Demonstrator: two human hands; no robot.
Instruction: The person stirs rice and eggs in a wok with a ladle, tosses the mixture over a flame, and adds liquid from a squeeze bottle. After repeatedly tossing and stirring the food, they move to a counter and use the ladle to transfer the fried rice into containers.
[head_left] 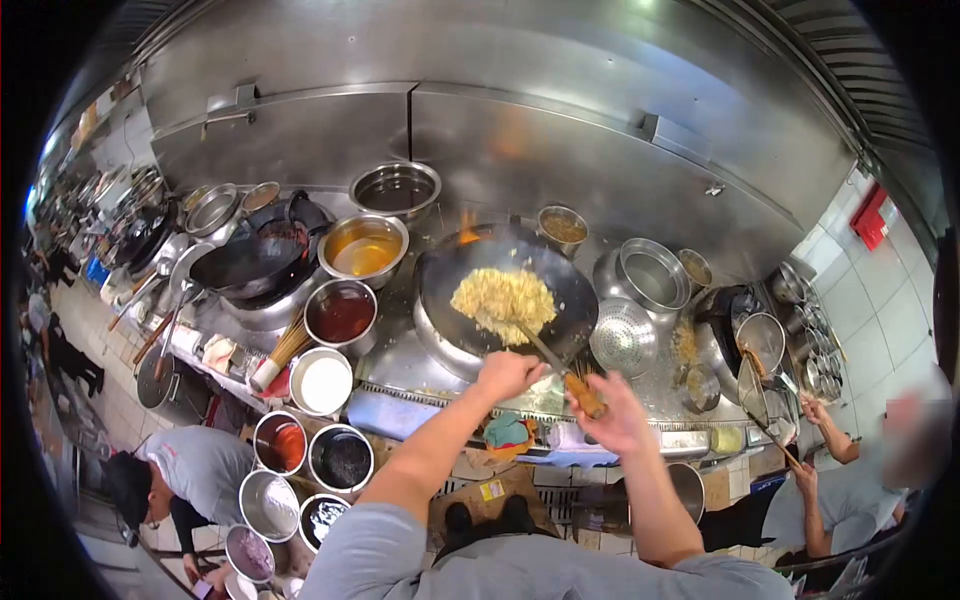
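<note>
A large dark wok (575,300) sits on the burner in front of me, holding a heap of yellow, fried-rice-like food (500,298). My left hand (508,377) is closed at the wok's near rim; its grip is partly hidden under the fingers. In my right hand (620,415) is a long metal cooking tool with a wooden handle (584,396), held loosely near the handle's end. The tool's head is buried in the food, so its shape cannot be told. A flame (468,228) shows behind the wok's far edge.
Left are a bowl of yellow liquid (340,262), a pot of dark red sauce (369,330), a bamboo brush (285,350) and another wok (225,268). A perforated strainer (612,350) lies right. One person (205,465) bends at left; another (830,500) holds a mesh skimmer (750,390).
</note>
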